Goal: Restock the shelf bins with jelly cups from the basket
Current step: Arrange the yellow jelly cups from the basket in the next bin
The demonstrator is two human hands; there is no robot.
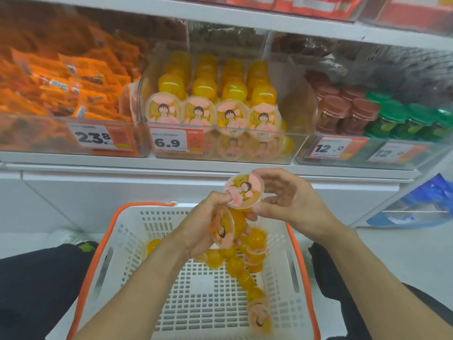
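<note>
A white basket (137, 246) with an orange rim sits low in front of me, with several yellow jelly cups (241, 271) loose inside. My left hand (201, 224) is above the basket, closed on a jelly cup (223, 229) with a pink cartoon lid. My right hand (291, 200) holds a second jelly cup (245, 191) by its rim, lid facing me, just above the left hand. The clear shelf bin (220, 148) with the 6.9 tag is ahead, holding rows of the same cups (213, 111).
A bin of orange snack packets (61, 82) stands to the left of the jelly bin. Brown and green lidded cups (367, 114) fill the bins on the right. Blue packages (424, 200) lie low at the right. My dark-clothed knees flank the basket.
</note>
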